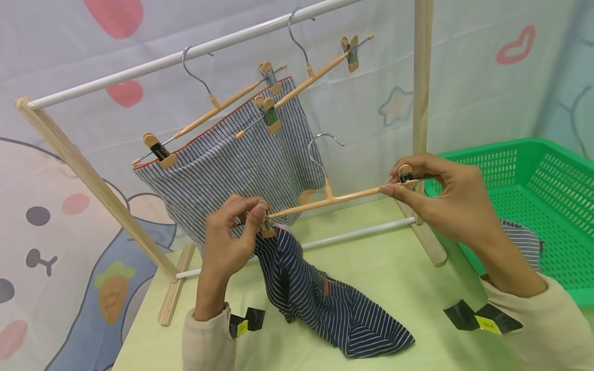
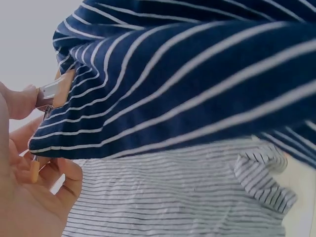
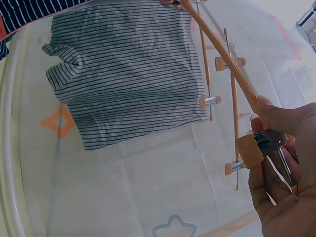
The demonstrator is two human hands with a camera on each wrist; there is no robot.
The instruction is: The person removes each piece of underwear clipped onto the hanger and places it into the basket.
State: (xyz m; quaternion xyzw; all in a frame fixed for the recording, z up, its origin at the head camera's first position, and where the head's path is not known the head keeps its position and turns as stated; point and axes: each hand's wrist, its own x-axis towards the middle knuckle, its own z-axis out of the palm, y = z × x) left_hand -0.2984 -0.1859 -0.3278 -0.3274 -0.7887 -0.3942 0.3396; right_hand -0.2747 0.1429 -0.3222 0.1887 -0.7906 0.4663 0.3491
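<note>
Both hands hold a tan clip hanger with a metal hook, off the rack. My left hand pinches the left clip between thumb and fingers. That clip grips one corner of a navy, white-striped garment, shown close up in the left wrist view. From there the cloth droops down over the table. My right hand holds the hanger's other end, thumb on the bar and fingers around the right clip. No cloth shows in this right clip.
Behind my hands stands a wooden rack with a white rail. On it hang a clipped grey striped garment with a red edge and a second clip hanger in front. To the right is a green basket with striped cloth inside.
</note>
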